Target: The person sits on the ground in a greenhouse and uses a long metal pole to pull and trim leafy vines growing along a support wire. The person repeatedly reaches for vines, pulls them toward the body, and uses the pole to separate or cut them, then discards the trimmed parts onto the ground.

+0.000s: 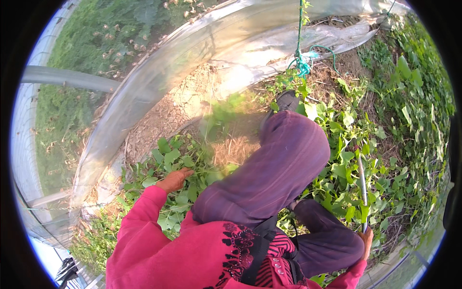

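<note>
My left hand (176, 180) reaches into leafy green vines (169, 159) on the ground at the left of my bent knee. Its fingers point right, among the stems; whether they grip a stem cannot be told. At the lower right, my right hand (367, 240) is closed around the near end of a long pale metal rod or handle (362, 180). The rod runs up into the leaves, where its far end, with a small red part, is partly hidden. More broad-leaved vines (339, 169) surround the rod and lie beside my legs.
Clear plastic greenhouse sheeting (144, 72) curves along the left and top, over dry soil (173, 104). A green rope (299, 36) with a knotted turquoise end (303, 67) hangs by my dark shoe (287, 100). Dense vines (415, 108) cover the right side.
</note>
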The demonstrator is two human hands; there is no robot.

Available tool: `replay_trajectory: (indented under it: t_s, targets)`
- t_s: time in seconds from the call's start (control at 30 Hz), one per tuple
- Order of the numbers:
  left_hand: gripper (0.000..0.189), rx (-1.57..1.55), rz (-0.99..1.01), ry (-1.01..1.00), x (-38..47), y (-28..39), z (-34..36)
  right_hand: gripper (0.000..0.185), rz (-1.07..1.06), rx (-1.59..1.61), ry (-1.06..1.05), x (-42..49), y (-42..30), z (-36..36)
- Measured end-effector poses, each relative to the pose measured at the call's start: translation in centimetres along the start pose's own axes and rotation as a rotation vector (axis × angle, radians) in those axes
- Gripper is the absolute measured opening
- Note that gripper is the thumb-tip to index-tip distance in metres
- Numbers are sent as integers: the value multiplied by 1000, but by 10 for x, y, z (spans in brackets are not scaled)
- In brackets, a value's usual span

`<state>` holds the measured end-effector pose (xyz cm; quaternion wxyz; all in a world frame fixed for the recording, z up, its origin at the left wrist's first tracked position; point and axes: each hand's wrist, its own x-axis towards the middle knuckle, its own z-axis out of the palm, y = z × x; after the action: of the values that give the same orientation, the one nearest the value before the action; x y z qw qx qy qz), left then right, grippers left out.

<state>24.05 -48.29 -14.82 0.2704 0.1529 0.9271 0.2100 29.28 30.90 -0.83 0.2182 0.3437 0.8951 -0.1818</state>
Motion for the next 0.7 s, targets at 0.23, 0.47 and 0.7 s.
replay_trajectory:
  t_s: [0.23, 0.47, 0.7]
  targets:
    - [45, 96, -175, -313, 0, -11, 20, 23, -46, -152, 66, 12, 15, 10]
    - [31, -374, -279, -338, 55, 37, -48, 19, -33, -417, 172, 8, 5, 9]
    - [36, -135, 107, 203, 126, 145, -134, 14, -138, -382, 414, 2, -1, 7]
